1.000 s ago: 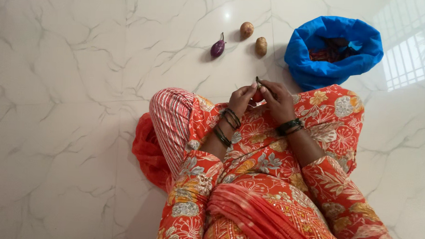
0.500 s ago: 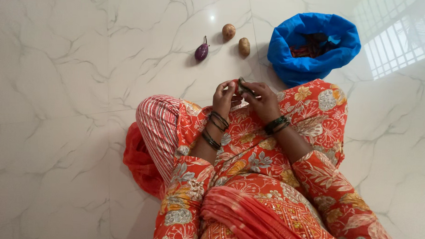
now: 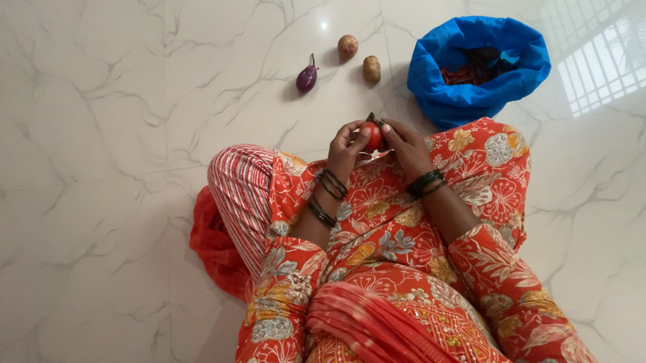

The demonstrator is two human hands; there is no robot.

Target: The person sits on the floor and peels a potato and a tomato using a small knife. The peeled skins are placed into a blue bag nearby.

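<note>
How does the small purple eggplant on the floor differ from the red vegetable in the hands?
The eggplant is dark purple with a stem; the red vegetable is bright red and rounder. The eggplant lies untouched on the marble floor; the red vegetable is held between the left hand and right hand. Both look small and glossy.

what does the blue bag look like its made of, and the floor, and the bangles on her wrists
Blue bag: seems thin soft plastic or coated fabric; its rolled rim crumples and shows a mild sheen.
Floor: looks like polished marble or marble-look tile, white with grey veins, glossy enough to mirror a lamp and window grille.
Bangles: dark, thin, rigid rings, possibly glass or metal; too small to tell.
</note>
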